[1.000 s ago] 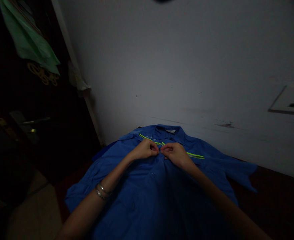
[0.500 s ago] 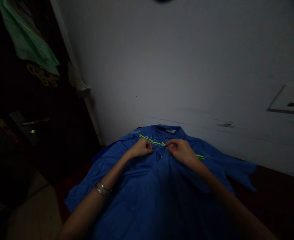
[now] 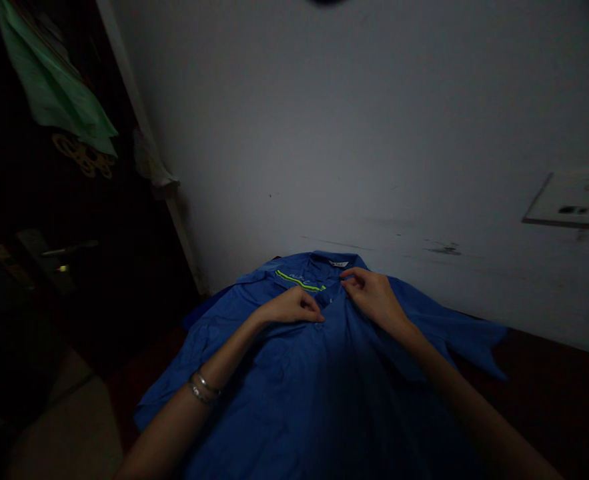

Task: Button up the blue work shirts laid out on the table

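Note:
A blue button-up shirt (image 3: 294,393) with neon yellow stripes across the chest lies face up on a dark surface against the wall. My left hand (image 3: 291,308), with silver bangles on the wrist, rests curled on the shirt's front placket just below the collar, fingers pinching the cloth. My right hand (image 3: 374,297) is closed on the right side of the collar opening, a little higher than the left. The shirt's collar (image 3: 338,261) with a white label points toward the wall.
A grey-white wall (image 3: 354,133) rises directly behind the shirt, with a switch plate (image 3: 571,200) at the right. A dark doorway with a door handle (image 3: 61,257) lies to the left, and green cloth (image 3: 49,80) hangs above it. Dark tabletop (image 3: 549,380) shows at the right.
Both hands have parted from the middle of the placket. My right hand has moved up toward the collar, and my left hand has dropped slightly and lies flatter on the shirt.

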Available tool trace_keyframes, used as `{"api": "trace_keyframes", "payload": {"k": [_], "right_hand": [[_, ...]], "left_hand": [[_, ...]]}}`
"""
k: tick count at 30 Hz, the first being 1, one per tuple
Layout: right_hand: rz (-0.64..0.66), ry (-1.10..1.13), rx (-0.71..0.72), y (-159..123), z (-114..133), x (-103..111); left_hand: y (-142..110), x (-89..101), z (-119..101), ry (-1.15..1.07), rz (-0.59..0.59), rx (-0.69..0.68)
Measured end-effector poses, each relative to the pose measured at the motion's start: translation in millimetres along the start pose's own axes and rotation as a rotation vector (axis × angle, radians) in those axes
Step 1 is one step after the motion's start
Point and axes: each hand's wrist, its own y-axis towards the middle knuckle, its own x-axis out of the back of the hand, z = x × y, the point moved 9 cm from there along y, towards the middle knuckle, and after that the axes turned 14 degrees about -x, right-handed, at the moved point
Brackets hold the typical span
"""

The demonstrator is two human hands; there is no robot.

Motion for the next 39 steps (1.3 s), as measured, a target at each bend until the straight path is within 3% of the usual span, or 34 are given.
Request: {"api": "trace_keyframes", "payload": {"k": [4,9,15,19,32,39], "right_hand": [[0.002,-0.029,0.052,-0.9,1.3,0.6],[-0.03,-0.147,0.193,-12.4,19.5,5.3],[0.224,-0.092,0.289,-34.7,36.2,-34.1],[0.238,-0.071,0.303,-38.0,34.0,-48.3],[0.236,-0.048,0.187,-30.0,19.4,-53.7],[0.289,-0.004,0.124,-23.9,11.1,-52.4]], "left_hand": [[1.3,-2.3,6.3,-0.049,-0.039,0.06],[1.2,11.8,13.9,-0.139,-0.169,0.095],[-4.8,31.7,22.1,-0.2,-0.407,0.186],[-3.9,30.3,23.2,-0.208,-0.414,0.186],[-0.3,22.4,29.4,-0.198,-0.462,0.192],[3.1,16.5,30.0,-0.242,-0.418,0.163]]}}
